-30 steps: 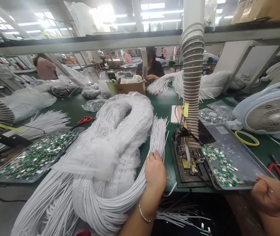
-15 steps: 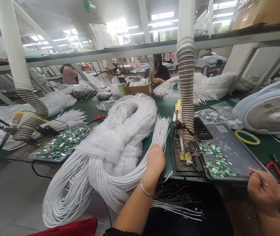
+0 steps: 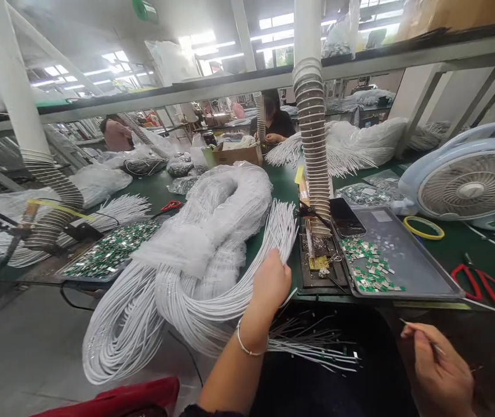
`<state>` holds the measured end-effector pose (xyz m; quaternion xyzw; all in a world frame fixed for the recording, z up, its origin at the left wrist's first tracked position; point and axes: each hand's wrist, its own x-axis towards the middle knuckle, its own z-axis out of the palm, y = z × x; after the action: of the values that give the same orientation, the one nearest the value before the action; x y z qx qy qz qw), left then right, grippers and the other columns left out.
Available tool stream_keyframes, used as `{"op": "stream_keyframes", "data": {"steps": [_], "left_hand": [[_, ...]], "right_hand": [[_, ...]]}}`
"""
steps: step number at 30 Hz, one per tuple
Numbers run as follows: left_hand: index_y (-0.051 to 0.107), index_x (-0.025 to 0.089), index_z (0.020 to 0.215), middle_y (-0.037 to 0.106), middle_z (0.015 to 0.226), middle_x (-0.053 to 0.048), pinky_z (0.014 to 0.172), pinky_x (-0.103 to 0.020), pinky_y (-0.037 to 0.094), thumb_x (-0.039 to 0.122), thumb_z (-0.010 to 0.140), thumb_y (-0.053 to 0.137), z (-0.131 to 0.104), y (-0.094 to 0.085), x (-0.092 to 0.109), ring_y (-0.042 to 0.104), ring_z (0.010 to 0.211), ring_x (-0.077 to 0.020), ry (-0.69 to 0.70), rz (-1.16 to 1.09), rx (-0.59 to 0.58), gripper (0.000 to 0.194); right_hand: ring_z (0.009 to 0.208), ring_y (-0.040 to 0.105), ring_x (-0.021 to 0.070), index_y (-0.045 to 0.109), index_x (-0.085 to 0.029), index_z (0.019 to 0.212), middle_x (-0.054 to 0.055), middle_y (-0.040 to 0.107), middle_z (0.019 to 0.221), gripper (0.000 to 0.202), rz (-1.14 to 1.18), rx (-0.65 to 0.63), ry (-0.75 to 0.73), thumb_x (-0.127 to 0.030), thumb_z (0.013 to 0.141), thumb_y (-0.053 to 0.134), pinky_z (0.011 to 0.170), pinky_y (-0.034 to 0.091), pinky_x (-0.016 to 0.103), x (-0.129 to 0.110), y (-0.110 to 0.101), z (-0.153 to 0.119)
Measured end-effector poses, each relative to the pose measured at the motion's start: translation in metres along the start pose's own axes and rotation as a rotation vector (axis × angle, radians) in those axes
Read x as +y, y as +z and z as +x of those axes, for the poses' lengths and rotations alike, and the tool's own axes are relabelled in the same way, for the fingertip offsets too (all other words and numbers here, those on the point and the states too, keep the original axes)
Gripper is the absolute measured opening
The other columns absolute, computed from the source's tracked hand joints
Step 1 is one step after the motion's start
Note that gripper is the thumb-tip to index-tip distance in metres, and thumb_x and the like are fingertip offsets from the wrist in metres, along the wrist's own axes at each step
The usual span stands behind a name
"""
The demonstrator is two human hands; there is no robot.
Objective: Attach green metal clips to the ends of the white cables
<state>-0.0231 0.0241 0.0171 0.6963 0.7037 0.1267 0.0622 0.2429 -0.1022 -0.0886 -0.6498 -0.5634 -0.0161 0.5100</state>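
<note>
White cables [image 3: 283, 229] are grasped near their free ends by the left hand [image 3: 271, 281] at frame centre; no boards are made out on those ends. A thin implement [image 3: 403, 321], its kind unclear, is pinched in the right hand [image 3: 443, 365] at lower right. At lower centre, small green boards are seen among the loose cable ends [image 3: 317, 350]; some are judged fitted. Loose circuit boards [image 3: 368, 271] are left unattached in the grey tray [image 3: 421, 255], right of centre.
</note>
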Motion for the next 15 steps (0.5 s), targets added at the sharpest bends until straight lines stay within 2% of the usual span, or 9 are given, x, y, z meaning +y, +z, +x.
{"op": "stream_keyframes", "data": {"steps": [2, 4, 7, 10, 15], "left_hand": [[0.054, 0.012, 0.102, 0.066, 0.097, -0.013, 0.069, -0.030, 0.049, 0.014, 0.084, 0.047, -0.018, 0.003, 0.004, 0.068, 0.083, -0.0222, 0.012, 0.003, -0.065, 0.019], [0.054, 0.013, 0.102, 0.067, 0.097, -0.012, 0.067, -0.029, 0.050, 0.014, 0.085, 0.047, -0.037, 0.006, 0.005, 0.068, 0.079, -0.0212, 0.037, 0.006, -0.125, 0.019], [0.054, 0.014, 0.107, 0.065, 0.105, -0.012, 0.071, -0.028, 0.050, 0.016, 0.086, 0.047, -0.060, 0.010, 0.002, 0.067, 0.088, -0.0215, 0.088, -0.001, -0.186, 0.022], [0.048, 0.010, 0.122, 0.066, 0.106, -0.014, 0.076, -0.032, 0.051, 0.016, 0.088, 0.044, -0.076, 0.014, -0.006, 0.066, 0.093, -0.0238, 0.103, -0.006, -0.288, 0.035], [0.044, 0.010, 0.129, 0.065, 0.113, -0.015, 0.082, -0.035, 0.050, 0.012, 0.087, 0.041, -0.094, 0.016, -0.017, 0.064, 0.100, -0.0244, 0.115, -0.054, -0.381, 0.042]], "right_hand": [[0.056, 0.064, 0.0137, 0.064, -0.020, 0.081, 0.001, 0.067, 0.066, 0.021, 0.106, -0.103, -0.020, -0.034, 0.086, 0.049, 0.055, 0.053, 0.022, -0.009, 0.007, -0.009], [0.053, 0.064, 0.0127, 0.066, -0.021, 0.084, 0.000, 0.067, 0.064, 0.022, 0.227, -0.163, 0.024, -0.036, 0.086, 0.050, 0.053, 0.053, 0.020, -0.019, 0.016, -0.017], [0.050, 0.063, 0.0124, 0.067, -0.021, 0.089, 0.000, 0.067, 0.064, 0.026, 0.401, -0.263, 0.188, -0.041, 0.086, 0.051, 0.051, 0.054, 0.021, -0.036, 0.032, -0.026], [0.051, 0.062, 0.0134, 0.068, -0.020, 0.087, 0.002, 0.065, 0.064, 0.033, 0.568, -0.396, 0.382, -0.049, 0.082, 0.053, 0.051, 0.054, 0.023, -0.053, 0.049, -0.029], [0.063, 0.064, 0.0175, 0.067, -0.017, 0.087, 0.006, 0.068, 0.071, 0.046, 0.815, -0.687, 0.735, -0.060, 0.070, 0.064, 0.062, 0.054, 0.032, -0.082, 0.079, -0.023]]}}
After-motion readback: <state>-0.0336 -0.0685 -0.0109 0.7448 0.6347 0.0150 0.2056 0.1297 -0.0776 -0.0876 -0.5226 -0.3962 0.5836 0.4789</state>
